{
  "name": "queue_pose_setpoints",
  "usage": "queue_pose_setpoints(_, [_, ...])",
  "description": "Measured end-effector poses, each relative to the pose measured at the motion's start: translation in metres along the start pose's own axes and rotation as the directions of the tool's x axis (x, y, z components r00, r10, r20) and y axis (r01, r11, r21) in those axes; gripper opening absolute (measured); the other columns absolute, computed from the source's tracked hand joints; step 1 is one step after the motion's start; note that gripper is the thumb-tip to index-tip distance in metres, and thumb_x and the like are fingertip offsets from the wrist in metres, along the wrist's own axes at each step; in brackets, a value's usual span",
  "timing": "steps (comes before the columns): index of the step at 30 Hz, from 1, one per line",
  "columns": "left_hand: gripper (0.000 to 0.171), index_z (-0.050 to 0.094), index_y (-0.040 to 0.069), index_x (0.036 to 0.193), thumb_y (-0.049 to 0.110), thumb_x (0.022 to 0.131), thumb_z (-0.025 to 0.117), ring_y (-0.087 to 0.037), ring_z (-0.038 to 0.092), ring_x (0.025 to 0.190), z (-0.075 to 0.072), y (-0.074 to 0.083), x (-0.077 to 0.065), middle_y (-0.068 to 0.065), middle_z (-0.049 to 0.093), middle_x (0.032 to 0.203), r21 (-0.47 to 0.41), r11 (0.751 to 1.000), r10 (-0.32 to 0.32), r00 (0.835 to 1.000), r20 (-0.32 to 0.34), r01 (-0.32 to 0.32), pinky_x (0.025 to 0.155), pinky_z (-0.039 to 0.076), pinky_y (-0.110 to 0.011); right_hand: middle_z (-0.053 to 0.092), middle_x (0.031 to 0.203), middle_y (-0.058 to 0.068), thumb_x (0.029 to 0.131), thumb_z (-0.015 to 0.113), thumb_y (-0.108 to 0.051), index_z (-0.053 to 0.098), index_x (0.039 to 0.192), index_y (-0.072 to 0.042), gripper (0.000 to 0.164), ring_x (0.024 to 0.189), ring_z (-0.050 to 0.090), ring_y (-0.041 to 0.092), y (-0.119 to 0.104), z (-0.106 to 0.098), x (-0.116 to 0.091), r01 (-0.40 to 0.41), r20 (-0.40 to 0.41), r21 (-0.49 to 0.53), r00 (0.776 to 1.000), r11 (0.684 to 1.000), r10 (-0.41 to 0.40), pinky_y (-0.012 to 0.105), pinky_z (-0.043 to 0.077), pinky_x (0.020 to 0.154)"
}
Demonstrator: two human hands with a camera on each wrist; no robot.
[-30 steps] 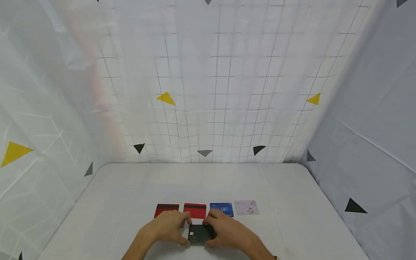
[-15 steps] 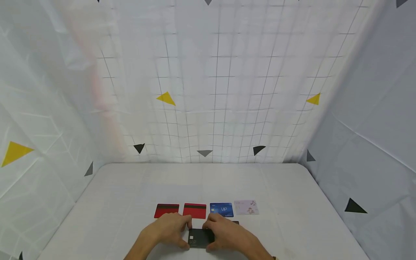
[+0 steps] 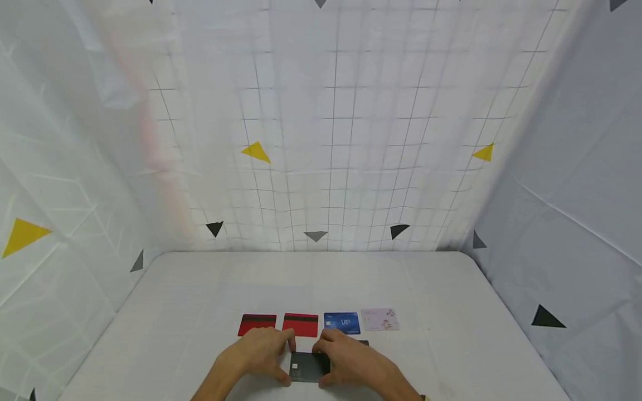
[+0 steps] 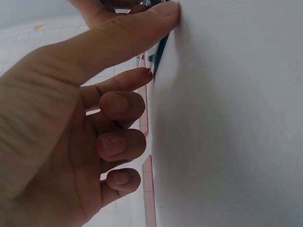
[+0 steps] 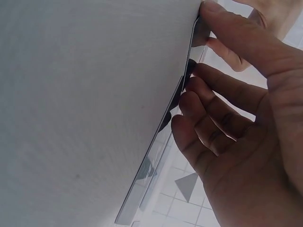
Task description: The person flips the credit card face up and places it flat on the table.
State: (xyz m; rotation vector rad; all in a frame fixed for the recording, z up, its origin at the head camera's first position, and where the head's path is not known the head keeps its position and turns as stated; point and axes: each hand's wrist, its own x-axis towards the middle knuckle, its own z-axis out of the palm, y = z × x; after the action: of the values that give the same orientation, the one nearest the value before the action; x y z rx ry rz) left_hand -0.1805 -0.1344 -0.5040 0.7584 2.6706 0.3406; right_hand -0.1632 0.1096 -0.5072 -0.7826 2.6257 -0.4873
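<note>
A black card [image 3: 309,367] marked VIP, with a pale chip square at its left, lies at the front middle of the table in the head view. My left hand [image 3: 261,353] pinches its left end, thumb at the near corner and index finger at the far one. At the right end my right hand [image 3: 351,356] grips it between thumb and fingers, covering that side. Seen edge-on in the left wrist view, the card [image 4: 162,49] sits close over the white surface. Beyond my right hand a second dark card [image 3: 365,342] shows only a corner.
Behind the hands a row of cards lies on the white table [image 3: 451,345]: a dark-striped red card [image 3: 257,324], another red card [image 3: 301,325], a blue VIP card [image 3: 342,323] and a pale pink card [image 3: 380,319]. White sheeting [image 3: 376,195] encloses the table.
Over the first half second both hands drew the black card slightly toward the front edge, uncovering more of the blue card and the second dark card's corner. Since then they have barely moved.
</note>
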Motion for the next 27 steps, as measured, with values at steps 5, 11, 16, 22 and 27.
queue_pose_setpoints(5, [0.051, 0.059, 0.038, 0.101, 0.054, 0.064, 0.09, -0.006, 0.047, 0.067, 0.0007, -0.0019, -0.0002, 0.016, 0.052, 0.076, -0.004, 1.0, 0.001, 1.0, -0.002, -0.001, 0.062, 0.042, -0.026, 0.053, 0.112, -0.015, 0.074, 0.088, -0.047, 0.067, 0.122, -0.034, 0.054, 0.091, 0.048, 0.005, 0.0006, 0.0005, 0.0, -0.007, 0.005, 0.014, 1.0, 1.0, 0.007, 0.025, 0.055, 0.085])
queue_pose_setpoints(11, [0.05, 0.059, 0.038, 0.1, 0.054, 0.064, 0.09, -0.005, 0.046, 0.067, 0.0008, -0.0019, -0.0008, 0.016, 0.051, 0.075, -0.004, 1.0, 0.011, 1.0, -0.008, -0.011, 0.062, 0.041, -0.026, 0.053, 0.111, -0.015, 0.074, 0.088, -0.045, 0.068, 0.121, -0.036, 0.052, 0.09, 0.048, 0.004, -0.0001, -0.0001, -0.0008, -0.012, 0.004, 0.019, 1.0, 1.0, 0.011, 0.025, 0.055, 0.082])
queue_pose_setpoints(16, [0.05, 0.06, 0.038, 0.101, 0.054, 0.065, 0.09, -0.005, 0.047, 0.066, 0.0002, -0.0014, -0.0006, 0.015, 0.051, 0.074, -0.005, 1.0, 0.008, 1.0, -0.004, -0.008, 0.061, 0.042, -0.026, 0.053, 0.11, -0.015, 0.074, 0.087, -0.047, 0.068, 0.121, -0.034, 0.053, 0.091, 0.047, 0.004, 0.0001, -0.0005, -0.0008, 0.0, 0.0, 0.012, 1.0, 1.0, 0.0, 0.024, 0.055, 0.082])
queue_pose_setpoints(22, [0.049, 0.059, 0.038, 0.101, 0.057, 0.066, 0.088, -0.004, 0.046, 0.068, -0.0004, -0.0017, -0.0016, 0.016, 0.05, 0.075, 0.017, 1.0, 0.026, 1.0, -0.017, -0.026, 0.063, 0.041, -0.026, 0.053, 0.111, -0.015, 0.075, 0.085, -0.051, 0.068, 0.122, -0.035, 0.052, 0.092, 0.047, 0.004, 0.0005, -0.0006, -0.0003, -0.01, 0.012, 0.027, 1.0, 1.0, 0.01, 0.024, 0.055, 0.081])
queue_pose_setpoints(27, [0.05, 0.06, 0.037, 0.103, 0.062, 0.067, 0.085, -0.004, 0.046, 0.068, -0.0036, -0.0026, -0.0027, 0.016, 0.051, 0.075, 0.014, 0.999, 0.03, 0.999, -0.037, -0.029, 0.061, 0.04, -0.026, 0.053, 0.112, -0.015, 0.077, 0.083, -0.052, 0.067, 0.123, -0.036, 0.051, 0.093, 0.047, 0.005, 0.0012, -0.0025, 0.0005, -0.022, 0.029, 0.043, 0.999, 0.999, 0.021, 0.025, 0.055, 0.082])
